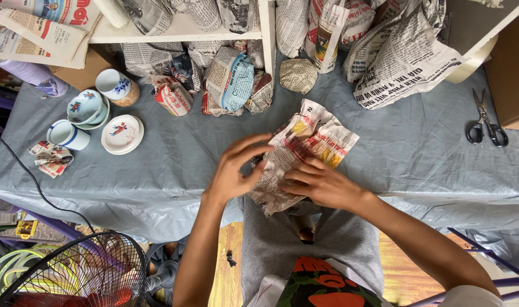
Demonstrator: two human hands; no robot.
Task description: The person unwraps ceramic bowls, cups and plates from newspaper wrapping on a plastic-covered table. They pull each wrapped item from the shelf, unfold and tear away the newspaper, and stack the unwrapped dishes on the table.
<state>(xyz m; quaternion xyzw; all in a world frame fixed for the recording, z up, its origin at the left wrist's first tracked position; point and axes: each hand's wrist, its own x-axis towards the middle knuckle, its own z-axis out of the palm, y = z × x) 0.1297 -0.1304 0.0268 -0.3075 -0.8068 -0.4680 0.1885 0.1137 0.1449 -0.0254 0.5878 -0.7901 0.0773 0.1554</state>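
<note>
While both hands press on it from either side, a crumpled newspaper bundle (302, 156) lies at the near edge of the desk (418, 153), which is draped in a grey-blue cloth. The left hand (236, 170) has its fingers spread and curled onto the bundle's left flank, and the right hand (322, 185) lies flat over its lower right part, fingers pointing left; both are grasping the paper rather than clenched or free, and whatever the paper encloses is hidden. To the far left on the desk stand unwrapped ceramics: a white cup with blue flowers (114, 85) lying on its side, a stack of light blue bowls (87, 108), a small white saucer (122, 134) with a red and blue motif, and another white cup (67, 135), with a scrap of crumpled newspaper (52, 158) just beside it. Further back, several newspaper-wrapped parcels (228, 79) crowd under and on a white shelf (180, 31). A pair of black-handled scissors (485, 120) lies well apart on the right. Below the desk, a wire fan guard (83, 273) shows at the lower left, near the person's grey-clad lap.
</note>
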